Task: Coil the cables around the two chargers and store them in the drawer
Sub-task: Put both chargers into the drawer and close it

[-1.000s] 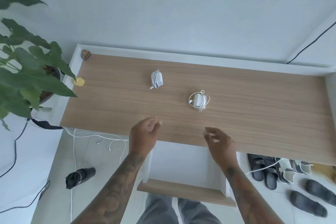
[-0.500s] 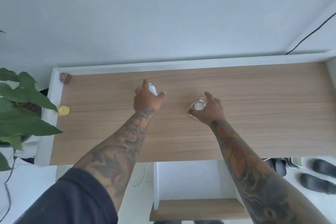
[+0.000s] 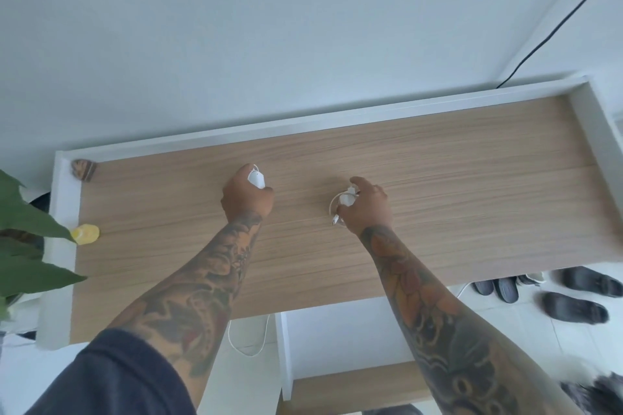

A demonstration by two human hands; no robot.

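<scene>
On the wooden desktop (image 3: 438,199), both my hands are down at once. My left hand (image 3: 246,199) is curled round the left charger (image 3: 257,178), fingers wrapped over it so only a white corner and a thin loop of its cable peek out above my knuckles; the rest of that charger is buried in my grip. My right hand (image 3: 369,209) has the right charger (image 3: 347,199) pinched between thumb and fingers, a small white block showing at the thumb side, with its cable (image 3: 332,209) bowing out in a loose ring to the left and the plug end poking out just under my thumb. How tidy either coil is, I can't make out, my fingers cover too much.

Below the desk's front edge the drawer (image 3: 337,340) stands pulled out, white walls and a wooden front showing, though my right forearm crosses part of it and the frame cuts off its bottom. A white cord (image 3: 249,347) dangles beside it. Far left, a yellow object (image 3: 86,233) sits at the desk edge, half behind plant leaves (image 3: 27,222), and a small brown thing (image 3: 83,169) sits in the back corner, too blurred to name. Dark slippers (image 3: 573,307) lie on the floor at right.
</scene>
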